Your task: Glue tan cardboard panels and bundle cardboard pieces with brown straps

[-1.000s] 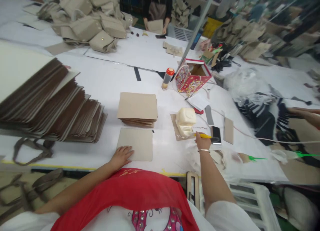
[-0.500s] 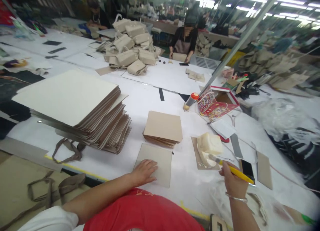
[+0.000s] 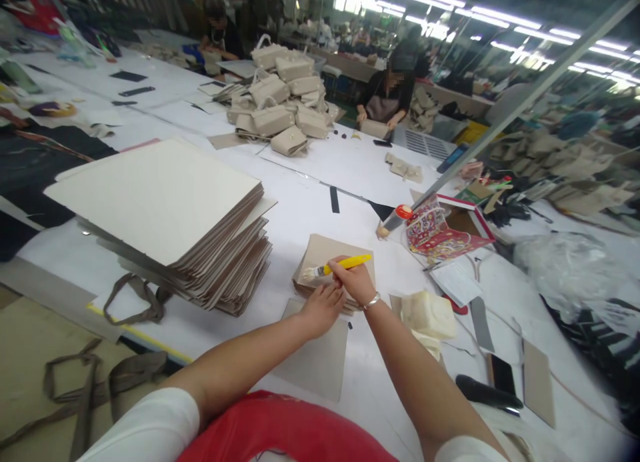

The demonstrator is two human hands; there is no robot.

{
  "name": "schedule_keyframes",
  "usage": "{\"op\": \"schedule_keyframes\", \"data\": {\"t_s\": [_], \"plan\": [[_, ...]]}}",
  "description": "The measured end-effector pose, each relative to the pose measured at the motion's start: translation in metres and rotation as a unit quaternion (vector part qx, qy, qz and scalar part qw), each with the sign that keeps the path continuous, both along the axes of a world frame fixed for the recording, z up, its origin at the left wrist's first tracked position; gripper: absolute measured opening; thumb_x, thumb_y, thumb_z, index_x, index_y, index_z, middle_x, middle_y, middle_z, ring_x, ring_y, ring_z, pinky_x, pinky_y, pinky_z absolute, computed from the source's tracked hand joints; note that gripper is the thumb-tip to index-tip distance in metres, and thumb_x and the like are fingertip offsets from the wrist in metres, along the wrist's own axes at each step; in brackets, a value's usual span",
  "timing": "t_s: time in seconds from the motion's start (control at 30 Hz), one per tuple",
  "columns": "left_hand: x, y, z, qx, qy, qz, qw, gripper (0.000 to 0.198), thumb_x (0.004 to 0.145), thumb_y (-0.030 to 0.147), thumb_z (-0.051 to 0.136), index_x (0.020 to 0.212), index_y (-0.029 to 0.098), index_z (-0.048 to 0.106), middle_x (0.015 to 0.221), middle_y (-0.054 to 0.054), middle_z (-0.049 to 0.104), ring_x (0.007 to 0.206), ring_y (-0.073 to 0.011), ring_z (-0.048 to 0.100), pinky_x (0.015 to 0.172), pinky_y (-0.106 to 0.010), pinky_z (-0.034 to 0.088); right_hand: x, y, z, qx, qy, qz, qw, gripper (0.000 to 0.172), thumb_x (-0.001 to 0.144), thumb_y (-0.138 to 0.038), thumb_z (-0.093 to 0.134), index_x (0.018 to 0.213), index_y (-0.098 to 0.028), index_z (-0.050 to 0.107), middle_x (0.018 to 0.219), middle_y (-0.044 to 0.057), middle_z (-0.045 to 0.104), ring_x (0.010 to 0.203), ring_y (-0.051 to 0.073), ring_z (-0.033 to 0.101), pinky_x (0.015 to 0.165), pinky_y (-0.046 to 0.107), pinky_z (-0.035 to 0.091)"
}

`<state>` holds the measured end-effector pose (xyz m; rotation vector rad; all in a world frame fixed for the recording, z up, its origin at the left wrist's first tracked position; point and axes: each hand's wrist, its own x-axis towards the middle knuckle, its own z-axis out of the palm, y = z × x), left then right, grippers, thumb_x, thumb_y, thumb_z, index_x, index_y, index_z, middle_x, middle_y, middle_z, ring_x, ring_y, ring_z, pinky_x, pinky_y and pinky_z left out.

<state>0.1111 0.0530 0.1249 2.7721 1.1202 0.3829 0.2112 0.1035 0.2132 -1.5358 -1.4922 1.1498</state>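
Observation:
My right hand (image 3: 356, 282) is closed round the yellow handle of a paintbrush (image 3: 350, 262), its pale bristles on or just above the top of a small stack of beige panels (image 3: 320, 249). My left hand (image 3: 323, 311) lies with fingers stretched out on the near edge of that stack, close beside the right hand. Under my left wrist, a single greyish panel (image 3: 320, 369) rests flat on the white table. To the right sits a cream-coloured block (image 3: 429, 313) on a beige piece, partly hidden by my right forearm.
A tall stack of large pale panels (image 3: 165, 195) stands at left. Farther back are a heap of beige bags (image 3: 280, 109) and a co-worker (image 3: 387, 99). A red patterned box (image 3: 445, 229), a red-capped bottle (image 3: 395, 221) and a phone (image 3: 501, 375) lie to the right.
My right hand has carried the brush leftward from the cream block to the small stack. My left hand has moved forward from the single panel to the stack's near edge.

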Motion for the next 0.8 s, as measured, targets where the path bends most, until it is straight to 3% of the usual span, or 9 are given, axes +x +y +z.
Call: {"op": "schedule_keyframes", "data": {"t_s": [0.13,0.3,0.4,0.67,0.8], "plan": [[-0.001,-0.001,-0.002,0.009,0.005,-0.005,1.0,0.044,0.089,0.02,0.034,0.131,0.009,0.043,0.134,-0.016,0.046,0.127,-0.0269,0.036,0.106,-0.046,0.024,0.0,0.027,-0.014,0.001,-0.073,0.053,0.996,0.025,0.074,-0.041,0.055,0.074,-0.017,0.061,0.049,-0.005,0.053,0.039,0.009,0.049,0.041,0.019,0.039],[0.001,0.0,-0.002,0.024,0.015,-0.003,1.0,0.042,0.09,0.019,0.033,0.13,0.01,0.044,0.137,-0.014,0.044,0.125,-0.0261,0.038,0.104,-0.045,0.025,0.005,0.077,-0.035,0.04,-0.073,-0.067,0.994,0.026,0.076,-0.043,0.053,0.078,-0.018,0.06,0.053,-0.003,0.057,0.043,0.011,0.055,0.045,0.021,0.045],[0.002,0.0,-0.002,0.03,0.017,-0.002,0.999,0.041,0.09,0.02,0.033,0.129,0.012,0.045,0.136,-0.013,0.044,0.125,-0.0254,0.038,0.104,-0.045,0.024,0.019,0.089,-0.04,0.031,-0.086,-0.118,0.989,0.026,0.077,-0.043,0.052,0.078,-0.018,0.06,0.056,-0.002,0.059,0.045,0.013,0.057,0.046,0.021,0.046],[0.003,0.006,0.0,0.02,0.001,-0.002,1.0,0.034,0.089,0.02,0.038,0.121,0.019,0.05,0.133,-0.011,0.047,0.118,-0.0238,0.043,0.096,-0.041,0.031,0.115,0.048,-0.018,0.012,-0.205,-0.222,0.953,0.02,0.078,-0.034,0.051,0.072,-0.018,0.061,0.049,-0.002,0.056,0.042,0.012,0.056,0.047,0.02,0.044],[0.008,0.015,0.008,0.001,0.015,0.014,1.0,0.026,0.086,0.02,0.043,0.109,0.02,0.055,0.132,-0.011,0.046,0.109,-0.0251,0.047,0.086,-0.041,0.036,0.129,0.026,-0.019,0.031,-0.24,-0.228,0.943,0.025,0.081,-0.038,0.048,0.079,-0.019,0.062,0.051,-0.003,0.058,0.049,0.012,0.059,0.052,0.019,0.044]]}}
